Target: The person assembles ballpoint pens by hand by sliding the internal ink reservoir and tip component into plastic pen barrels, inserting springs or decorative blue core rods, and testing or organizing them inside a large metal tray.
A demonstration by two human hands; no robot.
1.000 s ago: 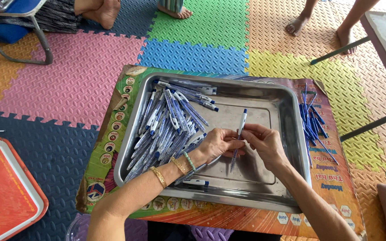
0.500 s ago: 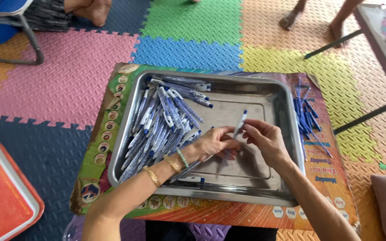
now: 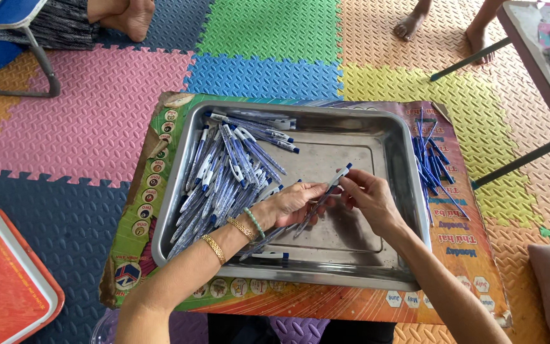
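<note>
Now both forearms are reaching in over the steel tray [image 3: 397, 159], the left hand [image 3: 293, 204] and right hand [image 3: 365, 197] meeting and pinching one slanted blue-and-white pen [image 3: 326, 197] between closed fingertips, beside the pen heap [image 3: 227, 175]

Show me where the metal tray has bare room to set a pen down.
Bare metal shows in the tray's back right part, between the pen pile and the right wall, beyond the hands. The left half is crowded with pens; the left hand and right hand fill the middle.
</note>
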